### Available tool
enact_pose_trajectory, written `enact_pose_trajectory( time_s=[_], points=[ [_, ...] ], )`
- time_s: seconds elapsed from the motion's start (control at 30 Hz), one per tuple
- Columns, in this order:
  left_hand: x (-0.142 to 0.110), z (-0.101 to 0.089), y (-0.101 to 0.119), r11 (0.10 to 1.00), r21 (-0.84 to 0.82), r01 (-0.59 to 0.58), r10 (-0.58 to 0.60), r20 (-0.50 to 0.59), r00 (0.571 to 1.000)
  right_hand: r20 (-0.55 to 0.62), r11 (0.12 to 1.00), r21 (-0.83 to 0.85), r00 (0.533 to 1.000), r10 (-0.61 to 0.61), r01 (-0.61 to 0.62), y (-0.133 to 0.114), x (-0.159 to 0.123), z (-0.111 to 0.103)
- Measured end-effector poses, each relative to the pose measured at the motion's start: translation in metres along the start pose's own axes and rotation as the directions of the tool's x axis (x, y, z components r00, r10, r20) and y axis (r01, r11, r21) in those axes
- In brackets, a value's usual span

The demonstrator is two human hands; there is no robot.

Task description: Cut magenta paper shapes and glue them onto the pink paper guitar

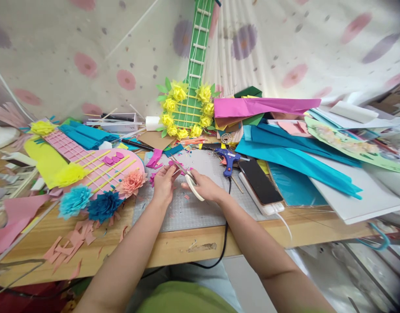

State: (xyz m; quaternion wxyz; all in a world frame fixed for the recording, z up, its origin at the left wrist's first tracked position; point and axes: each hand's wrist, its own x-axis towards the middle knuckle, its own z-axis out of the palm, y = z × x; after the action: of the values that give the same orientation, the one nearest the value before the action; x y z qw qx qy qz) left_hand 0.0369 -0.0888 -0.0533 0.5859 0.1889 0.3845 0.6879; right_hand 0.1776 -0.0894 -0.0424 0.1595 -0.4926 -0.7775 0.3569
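White-handled scissors (pixel 194 188), placed between the two hands, over the far part of a grey cutting mat (pixel 183 219); long axis slanting from near right, at the handles, to far left, at the blade tips. Handles gripped in the right hand (pixel 204 187), with fingers curled around them. Blades directed across the front of the body, toward the fingertips of the left hand (pixel 162 184), with the tips just beside and slightly beyond; degree of blade opening too small to tell. In the left hand, thumb and forefinger pinched together, apparently on a small magenta paper piece (pixel 171 163); contact between paper and blades not clear. Paper thus nearer to the left hand, handles to the right. Next outward, on the mat: magenta scraps (pixel 153 179) and, just beyond the left hand, a folded magenta strip (pixel 154 158). To the right: blue glue gun (pixel 230 161), then dark phone (pixel 261 180). To the left, on the wooden table (pixel 173 252): pink paper guitar (pixel 97 167) with paper flowers. At the far side: green guitar (pixel 195 65), upright, flanked by yellow paper roses (pixel 178 91).
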Motion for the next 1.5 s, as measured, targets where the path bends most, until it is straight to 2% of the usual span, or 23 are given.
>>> enact_pose_trajectory(
  time_s=[0.37,0.63,0.93,1.23,1.5],
  points=[
    [0.001,-0.001,-0.001,1.000,0.020,0.002,-0.002,-0.006,1.000,-0.007,0.999,-0.001,0.999,-0.034,0.034,0.007,0.002,0.002],
    [0.001,0.000,0.001,1.000,0.025,0.003,-0.003,-0.018,1.000,0.009,0.994,0.099,0.999,-0.040,0.039,0.006,0.002,0.001],
    [0.000,-0.001,0.004,0.998,0.062,0.008,-0.009,0.020,1.000,0.017,0.985,0.158,0.998,-0.066,0.063,0.012,0.004,-0.001],
    [0.002,-0.005,0.007,0.986,0.168,0.016,-0.033,0.101,0.994,0.126,0.935,0.343,0.983,-0.135,0.085,0.024,0.004,-0.014],
    [-0.001,-0.005,0.010,0.955,0.292,0.044,-0.086,0.132,0.988,0.247,0.926,0.375,0.958,-0.149,0.048,0.029,0.000,-0.028]
  ],
)
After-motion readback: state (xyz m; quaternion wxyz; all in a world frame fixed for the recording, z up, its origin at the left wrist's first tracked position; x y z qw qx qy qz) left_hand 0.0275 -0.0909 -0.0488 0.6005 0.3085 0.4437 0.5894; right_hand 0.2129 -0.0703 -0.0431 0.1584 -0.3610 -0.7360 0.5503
